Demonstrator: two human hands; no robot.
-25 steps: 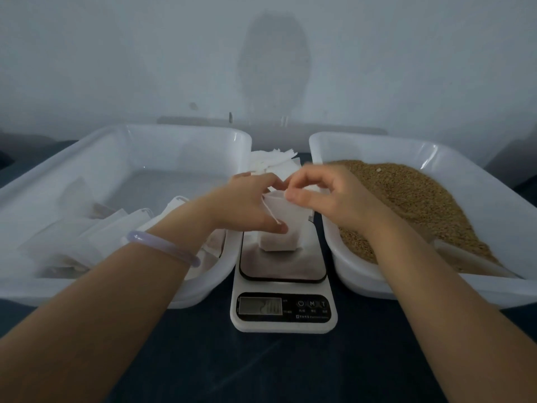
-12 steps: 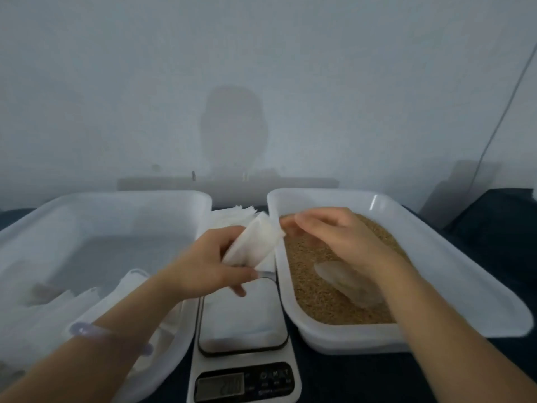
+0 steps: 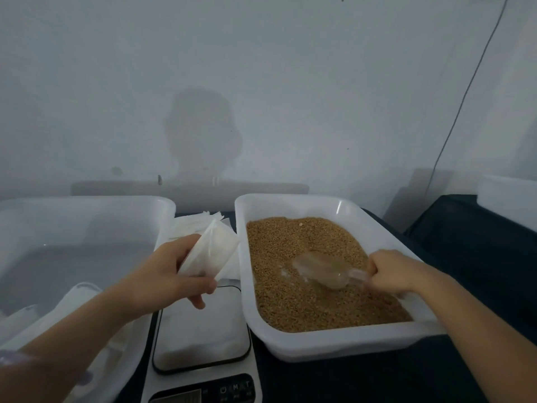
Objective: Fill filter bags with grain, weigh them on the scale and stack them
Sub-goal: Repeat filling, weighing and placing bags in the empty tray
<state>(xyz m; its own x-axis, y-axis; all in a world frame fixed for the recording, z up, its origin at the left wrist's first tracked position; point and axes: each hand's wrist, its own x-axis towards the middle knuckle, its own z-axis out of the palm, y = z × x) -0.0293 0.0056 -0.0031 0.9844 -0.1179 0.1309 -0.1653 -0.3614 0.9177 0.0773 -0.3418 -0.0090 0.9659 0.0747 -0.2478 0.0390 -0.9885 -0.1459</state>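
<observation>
Right hand [image 3: 389, 271] now grips scoop [image 3: 322, 270]; spare bags [image 3: 191, 225] behind.

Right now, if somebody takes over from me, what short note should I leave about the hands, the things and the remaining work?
Left hand: holds one filter bag between the two tubs, open end toward the grain tub.
Right hand: grips the clear scoop, which lies in the grain.
Empty bags lie behind the scale; some bags lie in the left tub.
Done: bag picked up, scoop taken.
Left: scoop grain into it, weigh, stack.
</observation>
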